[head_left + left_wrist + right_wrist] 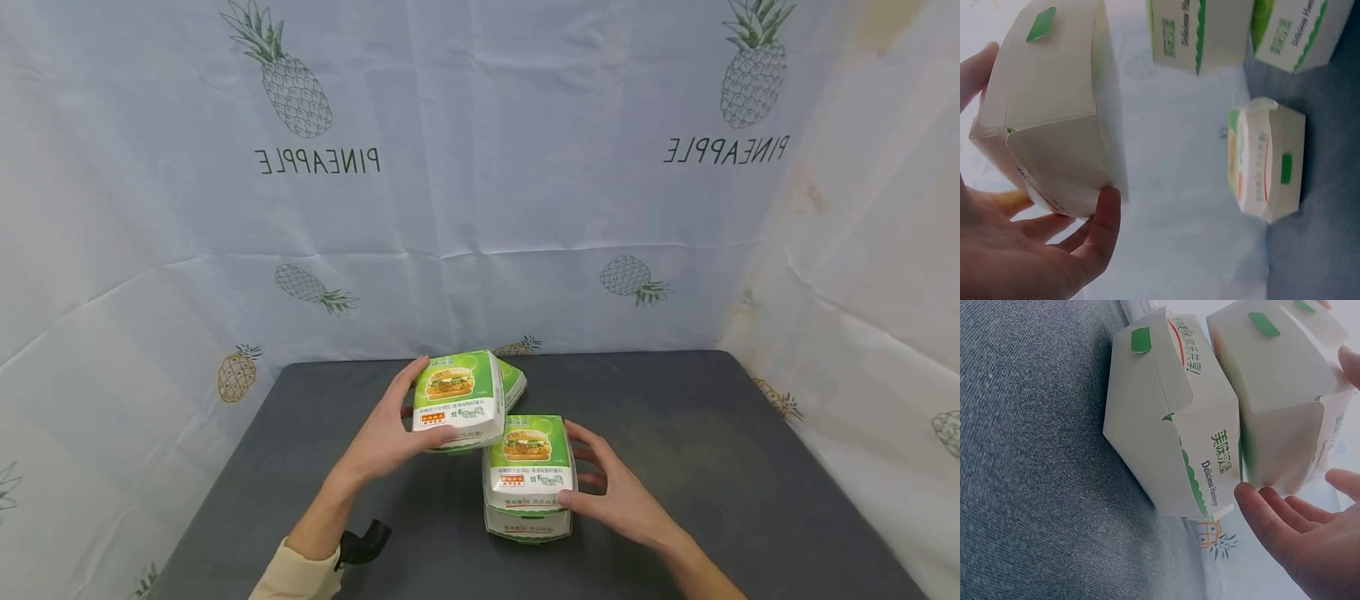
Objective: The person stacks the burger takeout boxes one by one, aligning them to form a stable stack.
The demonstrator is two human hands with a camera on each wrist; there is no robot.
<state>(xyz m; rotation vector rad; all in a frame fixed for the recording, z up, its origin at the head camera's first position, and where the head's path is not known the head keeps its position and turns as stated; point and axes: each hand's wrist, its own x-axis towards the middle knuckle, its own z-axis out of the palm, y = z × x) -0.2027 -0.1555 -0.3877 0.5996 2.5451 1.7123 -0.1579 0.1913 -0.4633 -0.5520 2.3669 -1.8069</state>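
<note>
Green-and-white burger boxes with a burger picture on the lid are at the middle of the table. My left hand [384, 443] grips one burger box [459, 398] by its left side, thumb in front, holding it up off the table. To its right, two boxes are stacked: an upper burger box [527, 460] on a lower burger box [1147, 406]. My right hand [621, 496] holds the upper one at its right side, with the thumb at the front corner. Another burger box [1266, 164] stands on the table behind the raised one, which partly hides it in the head view.
The dark grey table [675, 425] stretches out on both sides of the boxes. White cloth [510, 200] with pineapple prints hangs behind it and along both sides. A black strap [363, 544] is on the left wrist, beside a cream sleeve [296, 575].
</note>
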